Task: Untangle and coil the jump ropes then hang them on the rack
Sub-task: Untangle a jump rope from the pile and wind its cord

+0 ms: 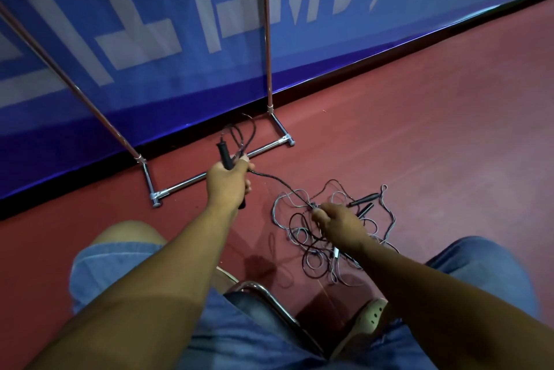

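Coiling looks to be the step in hand. The left hand (229,181) grips a black handle (223,155) together with a few loops (239,134) of black cord that stand up above the fist. From that fist one taut strand (278,182) runs down and rightward to the right hand (338,224), whose thumb and fingers pinch it just above the pile (317,246).

The pile lies on the red floor (419,145) near the person's right knee. It is black and grey cords crossed over each other, with two more black handles (364,203) lying in it beside the right hand. How many ropes it holds I cannot tell.

The rack (186,184) stands just beyond the left hand, its base on the floor before a blue banner (150,40). Dark things hang near its top at the frame's edge, too blurred to name. The person sits on a metal-framed chair (269,294).

The next move, I judge, calls for the right hand to work the strand free of the pile and carry it up to the left for another loop. The black cord may drag the grey one along or tighten a crossing. A slow pull would suit, with stops to lift it clear. Hanging is not yet close, since much cord lies on the floor.
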`<state>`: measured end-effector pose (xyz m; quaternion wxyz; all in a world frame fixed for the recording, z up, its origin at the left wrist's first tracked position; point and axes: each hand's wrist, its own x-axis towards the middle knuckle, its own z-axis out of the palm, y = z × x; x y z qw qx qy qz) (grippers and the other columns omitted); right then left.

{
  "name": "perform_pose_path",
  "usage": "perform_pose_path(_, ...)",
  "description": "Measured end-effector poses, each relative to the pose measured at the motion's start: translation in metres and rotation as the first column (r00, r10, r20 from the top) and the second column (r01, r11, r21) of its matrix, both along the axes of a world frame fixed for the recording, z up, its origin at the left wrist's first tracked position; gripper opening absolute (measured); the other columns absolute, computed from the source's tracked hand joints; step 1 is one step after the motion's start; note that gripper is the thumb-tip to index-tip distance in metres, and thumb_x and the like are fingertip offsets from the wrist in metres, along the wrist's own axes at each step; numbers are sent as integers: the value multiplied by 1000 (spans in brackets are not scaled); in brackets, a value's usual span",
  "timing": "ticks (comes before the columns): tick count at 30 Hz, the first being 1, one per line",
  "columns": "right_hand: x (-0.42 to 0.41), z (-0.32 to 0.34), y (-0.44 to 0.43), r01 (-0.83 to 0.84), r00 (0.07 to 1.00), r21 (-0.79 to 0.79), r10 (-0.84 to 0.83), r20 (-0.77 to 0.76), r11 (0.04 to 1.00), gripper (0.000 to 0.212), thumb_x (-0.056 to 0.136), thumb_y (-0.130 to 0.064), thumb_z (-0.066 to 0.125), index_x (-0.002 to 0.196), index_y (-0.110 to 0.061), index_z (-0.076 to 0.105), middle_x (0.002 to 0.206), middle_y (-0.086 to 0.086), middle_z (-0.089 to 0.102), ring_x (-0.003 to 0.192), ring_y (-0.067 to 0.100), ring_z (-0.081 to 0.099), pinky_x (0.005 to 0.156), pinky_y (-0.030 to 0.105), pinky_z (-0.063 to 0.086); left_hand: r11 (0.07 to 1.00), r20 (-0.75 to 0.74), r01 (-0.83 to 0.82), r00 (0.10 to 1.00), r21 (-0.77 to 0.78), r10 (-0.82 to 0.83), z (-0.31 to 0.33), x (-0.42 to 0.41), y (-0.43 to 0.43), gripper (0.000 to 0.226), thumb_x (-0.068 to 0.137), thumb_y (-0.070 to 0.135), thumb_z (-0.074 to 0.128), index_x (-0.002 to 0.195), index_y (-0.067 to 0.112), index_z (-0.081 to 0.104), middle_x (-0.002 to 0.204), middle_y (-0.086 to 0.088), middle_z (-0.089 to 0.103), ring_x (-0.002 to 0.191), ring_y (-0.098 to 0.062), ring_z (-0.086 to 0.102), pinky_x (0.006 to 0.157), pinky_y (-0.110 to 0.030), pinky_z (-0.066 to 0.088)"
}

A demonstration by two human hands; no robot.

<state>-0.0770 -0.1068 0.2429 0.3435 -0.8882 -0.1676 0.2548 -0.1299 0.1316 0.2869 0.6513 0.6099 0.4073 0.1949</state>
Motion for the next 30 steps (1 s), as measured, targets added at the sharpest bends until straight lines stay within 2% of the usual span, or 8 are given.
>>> perform_pose_path(4, -1, 10, 25, 72, 996, 173, -63, -59, 982, 27, 98, -34, 58, 73, -29, 67, 58, -15, 59, 55, 2, 50, 58, 28, 39, 961, -126, 275, 955, 31, -270, -14, -9, -25, 11, 98, 19, 67, 99, 8, 70, 77, -7, 71, 42, -8, 50, 44, -22, 46)
perform_pose_path(7, -5, 19, 40, -10, 999, 242, 20, -38, 970, 25, 100, -33, 56, 81, -25, 70, 60, -13, 57, 60, 9, 50, 62, 34, 41, 920, -110, 386, 914, -62, -391, -14, -16, -46, 18, 99, 20, 65, 95, 4, 72, 60, -4, 64, 42, -11, 49, 45, -23, 44)
perform_pose_path(14, -11, 19, 46, -58, 997, 226, 45, 64, 972, 26, 103, -33, 55, 89, -16, 67, 71, -3, 60, 67, 16, 54, 66, 42, 48, 938, -78, 282, 950, -202, -302, -15, -17, -61, 11, 95, 21, 72, 96, 10, 71, 49, 1, 51, 43, -15, 46, 46, -27, 44)
perform_pose_path(18, -14, 21, 49, -92, 996, 244, 86, 35, 965, 23, 101, -31, 55, 82, -27, 68, 68, -4, 60, 67, 17, 56, 69, 45, 49, 940, -30, 227, 970, -254, -243, -14, -11, -62, 8, 91, 9, 73, 99, 5, 73, 56, -6, 55, 42, -13, 42, 43, -26, 41)
perform_pose_path(21, -15, 26, 50, -66, 996, 261, 81, -46, 963, 28, 94, -46, 50, 81, -29, 67, 69, -3, 62, 66, 17, 57, 70, 48, 50, 946, -19, 208, 975, -250, -219, -6, -6, -60, 5, 92, 5, 69, 93, 2, 73, 56, -5, 57, 42, -11, 44, 43, -25, 41)
perform_pose_path(23, -14, 27, 48, -40, 996, 232, 58, -71, 972, 37, 92, -51, 48, 83, -20, 66, 68, -3, 61, 63, 12, 53, 67, 46, 50, 956, -2, 157, 987, -248, -163, -2, -2, -54, 5, 92, 5, 68, 89, 3, 71, 66, -11, 58, 41, -11, 45, 45, -25, 41)
perform_pose_path(25, -13, 24, 43, -31, 995, 204, 50, -89, 978, 31, 98, -41, 51, 84, -16, 64, 65, -5, 59, 58, 9, 50, 63, 38, 45, 964, 23, 109, 994, -245, -106, 4, 2, -44, 7, 92, 6, 68, 86, 6, 70, 74, -14, 60, 43, -12, 47, 46, -25, 41)
perform_pose_path(30, -13, 9, 20, -92, 995, 42, 93, -31, 995, 30, 101, -34, 49, 81, -15, 60, 72, 2, 63, 68, 18, 57, 71, 41, 51, 946, 125, -50, 988, -321, 95, 23, 9, -9, 6, 95, 5, 67, 90, 8, 67, 74, -3, 68, 49, -6, 59, 45, -20, 45)
